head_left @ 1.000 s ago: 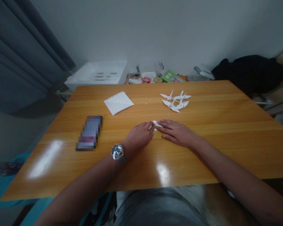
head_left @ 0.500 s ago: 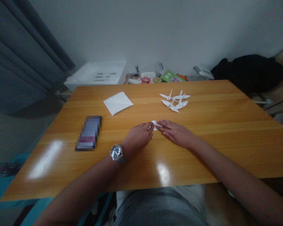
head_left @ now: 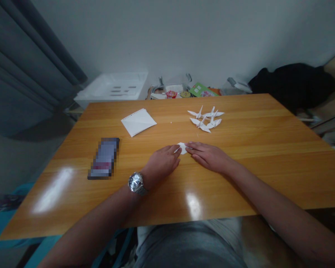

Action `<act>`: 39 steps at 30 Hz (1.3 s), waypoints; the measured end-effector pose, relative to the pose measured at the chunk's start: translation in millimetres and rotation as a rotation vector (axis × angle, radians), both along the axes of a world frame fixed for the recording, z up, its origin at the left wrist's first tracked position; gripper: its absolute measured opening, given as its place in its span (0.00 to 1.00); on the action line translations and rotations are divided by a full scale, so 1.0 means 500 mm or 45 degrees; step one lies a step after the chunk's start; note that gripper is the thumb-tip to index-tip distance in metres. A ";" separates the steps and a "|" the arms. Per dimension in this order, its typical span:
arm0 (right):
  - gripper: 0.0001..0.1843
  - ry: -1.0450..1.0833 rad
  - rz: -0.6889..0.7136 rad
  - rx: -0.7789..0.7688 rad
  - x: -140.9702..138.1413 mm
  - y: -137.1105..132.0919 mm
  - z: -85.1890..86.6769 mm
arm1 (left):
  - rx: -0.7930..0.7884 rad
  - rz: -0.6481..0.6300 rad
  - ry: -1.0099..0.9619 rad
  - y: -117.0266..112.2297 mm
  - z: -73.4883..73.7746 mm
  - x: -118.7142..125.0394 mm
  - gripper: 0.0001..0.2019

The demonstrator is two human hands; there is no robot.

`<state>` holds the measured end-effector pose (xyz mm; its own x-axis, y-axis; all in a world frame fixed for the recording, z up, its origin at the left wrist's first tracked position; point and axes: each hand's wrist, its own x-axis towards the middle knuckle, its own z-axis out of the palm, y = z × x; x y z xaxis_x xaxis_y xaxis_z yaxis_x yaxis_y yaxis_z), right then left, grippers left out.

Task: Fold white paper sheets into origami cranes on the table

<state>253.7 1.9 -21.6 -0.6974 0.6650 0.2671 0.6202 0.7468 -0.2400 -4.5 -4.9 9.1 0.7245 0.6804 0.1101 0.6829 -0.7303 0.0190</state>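
A small piece of folded white paper [head_left: 182, 149] lies on the wooden table in front of me, partly covered by my fingers. My left hand [head_left: 164, 160], with a metal watch on its wrist, has its fingers closed together on the left edge of the paper. From the other side, my right hand [head_left: 207, 156] rests with fingers stretched out flat, the tips touching the paper's right edge. Beyond my hands stands a cluster of several white paper cranes [head_left: 203, 122]. Farther left lies a stack of white paper sheets [head_left: 139, 123] with a perforated edge.
A phone [head_left: 104, 158] with a blurred screen lies on the left of the table [head_left: 240, 149]. Behind the far edge are a white plastic tray [head_left: 123, 83], a green packet or booklet [head_left: 202, 90] and small clutter. Dark cloth [head_left: 293, 83] is heaped at the back right.
The whole view has shifted very slightly. A little more of the folded paper shows between my hands, which keep nearly the same pose.
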 end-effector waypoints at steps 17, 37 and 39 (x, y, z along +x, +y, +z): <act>0.23 0.057 -0.059 -0.080 -0.001 0.000 -0.006 | -0.151 -0.031 -0.248 -0.007 -0.017 -0.063 0.19; 0.22 -0.040 -0.052 0.071 -0.016 -0.009 0.016 | 0.033 0.026 -0.072 -0.017 -0.021 -0.031 0.21; 0.19 0.020 -0.083 0.072 -0.009 -0.006 0.012 | 0.019 0.033 -0.074 -0.018 -0.019 -0.030 0.21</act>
<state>249.1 -1.1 -15.5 -0.6488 0.6922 0.3161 0.6643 0.7178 -0.2084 -19.3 -13.9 -0.5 0.6989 0.6967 0.1619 0.6996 -0.7129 0.0482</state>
